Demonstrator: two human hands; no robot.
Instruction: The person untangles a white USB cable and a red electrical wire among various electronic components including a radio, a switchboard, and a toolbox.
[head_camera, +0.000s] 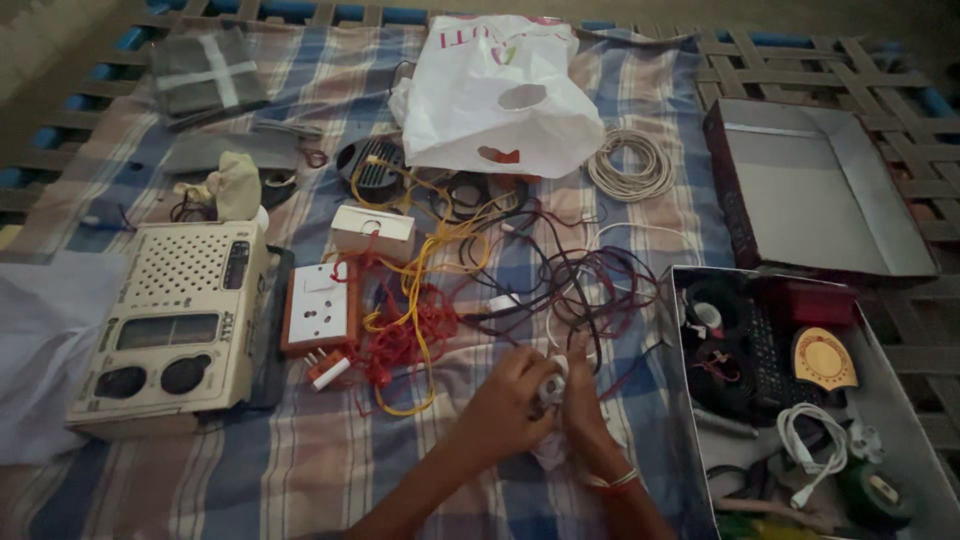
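Hands meet near bed's front edge | left hand (505, 405) and right hand (585, 405) both closed on white plug (551, 387) | its cord (600, 290) trails away toward far edge

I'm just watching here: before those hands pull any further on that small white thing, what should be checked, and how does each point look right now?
1. Both hands grip small white plastic plug: left hand, right hand, ok.
2. Plug's cable free of tangled dark wires: cannot tell.
3. Red and yellow wire heap apart from hands: ok.
4. Open grey cardboard box beside right hand, room to work: ok.
5. Cream radio out of the way: ok.
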